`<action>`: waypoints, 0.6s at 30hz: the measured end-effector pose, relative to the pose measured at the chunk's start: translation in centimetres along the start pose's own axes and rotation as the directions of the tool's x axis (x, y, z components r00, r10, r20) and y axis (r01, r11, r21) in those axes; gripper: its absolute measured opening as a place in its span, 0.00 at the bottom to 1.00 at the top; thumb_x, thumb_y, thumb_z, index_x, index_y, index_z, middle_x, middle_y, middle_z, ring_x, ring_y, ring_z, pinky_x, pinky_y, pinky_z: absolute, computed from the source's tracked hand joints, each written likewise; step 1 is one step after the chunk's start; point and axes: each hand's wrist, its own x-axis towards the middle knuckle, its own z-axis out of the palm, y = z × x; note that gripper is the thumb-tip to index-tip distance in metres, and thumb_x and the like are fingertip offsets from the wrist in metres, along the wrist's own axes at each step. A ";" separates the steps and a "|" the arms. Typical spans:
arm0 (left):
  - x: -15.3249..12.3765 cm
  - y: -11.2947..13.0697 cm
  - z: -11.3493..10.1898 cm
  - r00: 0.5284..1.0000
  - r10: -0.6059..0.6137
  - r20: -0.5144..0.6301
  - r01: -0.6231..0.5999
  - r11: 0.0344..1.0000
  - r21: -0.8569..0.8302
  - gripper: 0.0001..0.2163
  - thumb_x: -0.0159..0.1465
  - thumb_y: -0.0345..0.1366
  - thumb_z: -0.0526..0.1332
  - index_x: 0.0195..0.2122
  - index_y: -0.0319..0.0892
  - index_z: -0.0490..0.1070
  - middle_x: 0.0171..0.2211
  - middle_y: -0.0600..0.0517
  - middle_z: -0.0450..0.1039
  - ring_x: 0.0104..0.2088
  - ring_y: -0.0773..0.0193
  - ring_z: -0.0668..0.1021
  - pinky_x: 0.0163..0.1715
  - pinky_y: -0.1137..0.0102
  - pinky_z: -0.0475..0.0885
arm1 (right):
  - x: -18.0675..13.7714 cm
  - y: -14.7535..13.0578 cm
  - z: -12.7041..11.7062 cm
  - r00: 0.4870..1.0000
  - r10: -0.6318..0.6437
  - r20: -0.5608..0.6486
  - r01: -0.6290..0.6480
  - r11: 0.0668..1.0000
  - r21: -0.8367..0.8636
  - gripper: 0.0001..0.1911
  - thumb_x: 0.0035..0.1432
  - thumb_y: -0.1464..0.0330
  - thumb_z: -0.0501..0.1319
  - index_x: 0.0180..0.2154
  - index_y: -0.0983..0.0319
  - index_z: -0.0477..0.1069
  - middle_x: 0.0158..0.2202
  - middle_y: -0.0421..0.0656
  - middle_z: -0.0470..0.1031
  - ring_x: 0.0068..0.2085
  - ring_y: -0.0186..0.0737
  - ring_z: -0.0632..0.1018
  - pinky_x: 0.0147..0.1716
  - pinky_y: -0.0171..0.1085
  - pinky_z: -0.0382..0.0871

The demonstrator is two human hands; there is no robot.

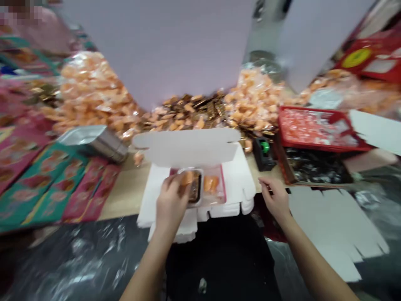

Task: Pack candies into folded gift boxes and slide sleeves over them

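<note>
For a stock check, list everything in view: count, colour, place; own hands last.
Open box: one, white, centre
Tray: one, white-rimmed, inside box
Boxed packets: count unclear, orange, right of tray
Table: one, pale wood, under box
Packet heaps: at least two, orange, behind box
Brown packets: many, brown-gold, between heaps
Bag: one, silver, left of box
Printed packages: several, teal and pink, left
Tape dispenser: one, black-green, beside box
Basket: one, red, right
Carton: one, brown, below basket
Cardboard: count unclear, white, lower right
Panels: two, pale lilac, back
Other person: one, pink clothing, top left
Yellow-oval package: one, red, top right
Left hand: one, bare, over tray
Right hand: one, bare, right of box
</note>
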 end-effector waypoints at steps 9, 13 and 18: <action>1.3 -2.5 1.5 0.981 0.114 0.157 -0.140 0.976 0.169 0.22 0.67 0.52 0.52 0.53 0.43 0.71 0.51 0.43 0.73 0.50 0.47 0.76 0.52 0.54 0.72 | 17.2 13.6 -11.8 0.960 0.224 -0.170 -0.279 0.834 -0.475 0.18 0.60 0.69 0.51 0.46 0.67 0.75 0.46 0.55 0.77 0.50 0.54 0.74 0.54 0.52 0.65; 1.1 -2.6 1.0 0.985 0.168 0.044 -0.173 0.976 0.132 0.21 0.67 0.51 0.52 0.51 0.44 0.72 0.52 0.42 0.74 0.53 0.45 0.74 0.58 0.49 0.67 | 24.5 17.5 -11.4 0.975 0.222 0.026 -0.183 0.861 -0.474 0.25 0.53 0.76 0.56 0.53 0.67 0.73 0.57 0.54 0.73 0.57 0.50 0.71 0.59 0.46 0.61; 0.7 -3.2 0.3 0.997 0.060 -0.050 -0.058 0.998 0.035 0.17 0.64 0.49 0.55 0.52 0.57 0.72 0.51 0.50 0.75 0.50 0.43 0.77 0.57 0.44 0.68 | 26.9 17.8 -8.1 0.965 0.253 0.076 -0.192 0.868 -0.459 0.16 0.56 0.73 0.59 0.45 0.67 0.77 0.46 0.56 0.79 0.51 0.51 0.75 0.55 0.44 0.64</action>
